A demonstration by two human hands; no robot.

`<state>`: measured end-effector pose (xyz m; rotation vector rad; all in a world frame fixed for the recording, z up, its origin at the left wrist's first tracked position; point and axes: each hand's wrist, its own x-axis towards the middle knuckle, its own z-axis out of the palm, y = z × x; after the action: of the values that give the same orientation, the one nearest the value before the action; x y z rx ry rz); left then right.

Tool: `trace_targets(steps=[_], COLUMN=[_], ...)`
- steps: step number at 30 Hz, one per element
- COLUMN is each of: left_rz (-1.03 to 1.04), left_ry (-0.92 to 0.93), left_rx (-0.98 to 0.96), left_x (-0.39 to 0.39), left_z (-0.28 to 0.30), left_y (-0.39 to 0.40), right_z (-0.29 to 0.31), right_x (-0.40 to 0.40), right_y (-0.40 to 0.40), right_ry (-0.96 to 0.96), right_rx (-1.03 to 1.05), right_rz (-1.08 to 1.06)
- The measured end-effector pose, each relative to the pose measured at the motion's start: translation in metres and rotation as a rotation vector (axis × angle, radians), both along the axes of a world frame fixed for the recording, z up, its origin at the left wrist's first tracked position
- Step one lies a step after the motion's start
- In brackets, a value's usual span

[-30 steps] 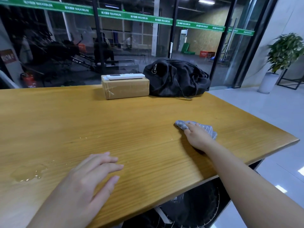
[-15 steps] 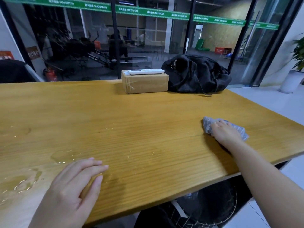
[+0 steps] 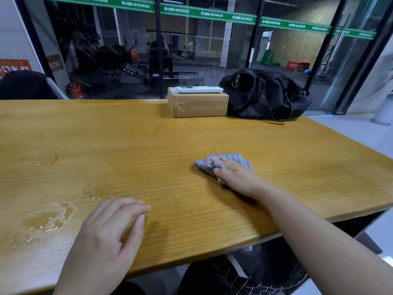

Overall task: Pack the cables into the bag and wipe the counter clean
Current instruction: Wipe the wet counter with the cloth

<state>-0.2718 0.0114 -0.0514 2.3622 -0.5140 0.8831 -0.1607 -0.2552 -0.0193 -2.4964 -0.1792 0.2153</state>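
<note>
The wooden worktop (image 3: 212, 135) carries water puddles (image 3: 49, 218) near its front left. The right hand (image 3: 236, 175) presses flat, fingers spread, on a grey cloth (image 3: 231, 159). The left hand (image 3: 108, 235) rests open near the puddles. The black bag (image 3: 263, 96) sits at the back, well apart from both hands.

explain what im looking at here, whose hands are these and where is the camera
The camera sits on a person's head, looking forward and down, so these are that person's own bare hands. The right hand presses a crumpled grey cloth flat on the long wooden counter. The left hand rests open on the wood, holding nothing. Puddles of spilled water lie near it. At the far edge stand a taped brown cardboard box with a white remote control on top, and a black fabric bag.
</note>
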Motion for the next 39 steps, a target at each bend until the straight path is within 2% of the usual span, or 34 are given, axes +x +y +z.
trace_targets(steps=[4, 9, 12, 18, 24, 28, 32, 39], left_rz=[0.055, 0.061, 0.091, 0.193, 0.241, 0.296, 0.302, 0.301], left_ry=[0.055, 0.084, 0.082, 0.139, 0.190, 0.201, 0.177, 0.166], left_rx=[0.013, 0.049, 0.116, 0.243, 0.241, 0.167, 0.182, 0.127], left_x=[-0.002, -0.004, -0.003, -0.003, -0.005, -0.002, 0.000, -0.003], left_z=[-0.003, 0.000, 0.000, 0.000, 0.000, -0.001, -0.004, -0.003], left_y=[0.002, 0.002, 0.010, 0.038, 0.055, 0.057, 0.056, 0.057], right_z=[0.000, -0.004, -0.008, -0.012, -0.013, -0.008, 0.001, 0.002], right_x=[-0.028, -0.060, -0.068, -0.021, 0.043, 0.079, 0.090, 0.051], right_y=[0.019, 0.017, 0.012, 0.014, 0.047, 0.080, 0.124, 0.155], right_ry=[0.028, -0.034, -0.083, -0.089, -0.021, -0.010, -0.019, 0.048], right_rx=[0.057, -0.063, -0.071, -0.280, -0.325, -0.338, -0.305, -0.043], right_rz=[0.159, 0.254, 0.149, -0.165, -0.230, -0.112, 0.121, 0.567])
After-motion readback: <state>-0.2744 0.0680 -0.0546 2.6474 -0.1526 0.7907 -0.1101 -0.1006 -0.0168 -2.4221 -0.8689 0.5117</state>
